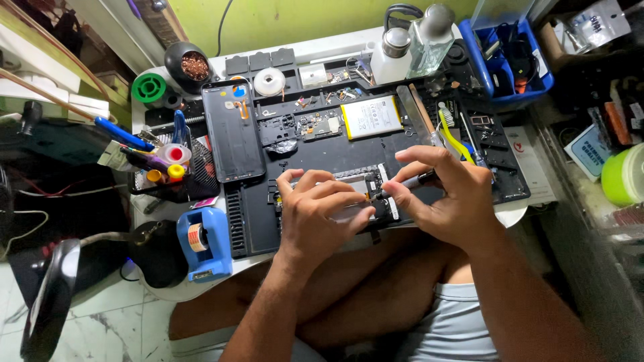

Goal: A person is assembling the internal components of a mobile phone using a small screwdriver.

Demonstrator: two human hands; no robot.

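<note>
Pinching a dark tool (424,178), the right hand (443,201) aims its tip leftward at the phone frame (362,194), lying crosswise, pressed flat by the left hand (318,211).

A yellow-green wall (295,20) is seen behind a white round table (513,213); the table is covered by a black work mat (349,157); pale marbled floor tiles (114,322) are lit below at the left; dark clutter is piled along both sides.
</note>
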